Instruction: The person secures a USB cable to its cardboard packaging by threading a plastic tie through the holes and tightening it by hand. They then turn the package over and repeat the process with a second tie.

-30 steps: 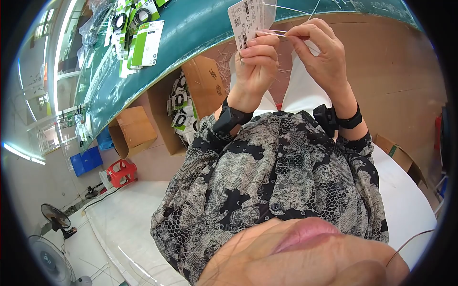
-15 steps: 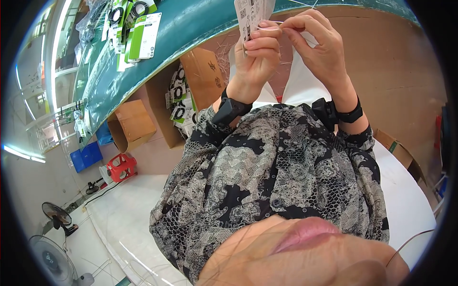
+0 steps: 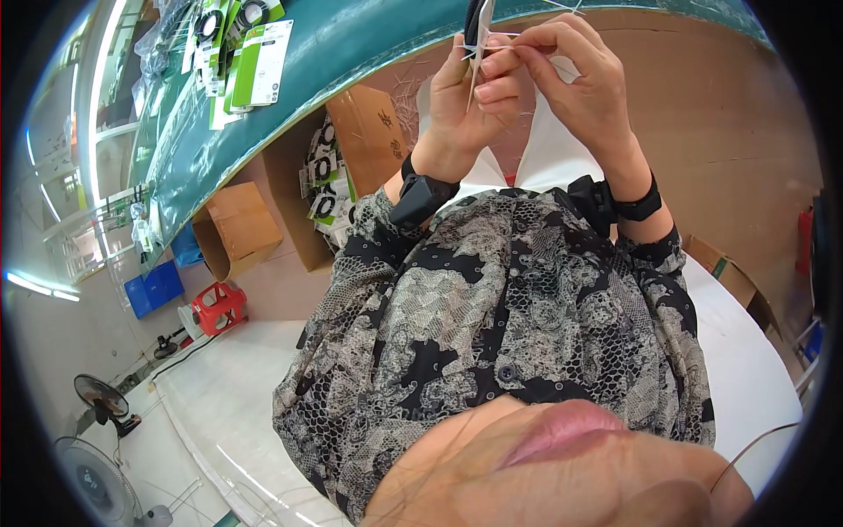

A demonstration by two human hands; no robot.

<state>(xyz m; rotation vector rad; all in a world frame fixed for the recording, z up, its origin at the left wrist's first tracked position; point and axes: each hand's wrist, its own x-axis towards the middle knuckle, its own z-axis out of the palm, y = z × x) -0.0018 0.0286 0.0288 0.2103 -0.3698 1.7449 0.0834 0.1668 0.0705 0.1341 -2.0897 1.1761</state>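
My left hand (image 3: 464, 123) grips a thin packaging card (image 3: 479, 66), turned nearly edge-on, above my lap at the table's near edge. A black coiled cable (image 3: 472, 22) lies against the card's left side, partly cut off by the top of the picture. Through the card runs a thin white cable tie (image 3: 499, 47). Its tail is pinched between the thumb and forefinger of my right hand (image 3: 584, 83), just right of the card. More white ties (image 3: 562, 7) lie on the green table (image 3: 369, 35) beyond my right hand.
Carded black cables (image 3: 255, 66) are piled at the table's left. Below stands an open cardboard box (image 3: 294, 206) containing similar packs (image 3: 325, 180), beside a smaller carton (image 3: 239, 227). A red stool (image 3: 219, 307), blue bin (image 3: 156, 290) and fans (image 3: 104, 397) are farther left.
My left hand has turned the card from showing its printed face to nearly edge-on, bringing the black cable into view. My right hand stays near the card, pinching the tie.
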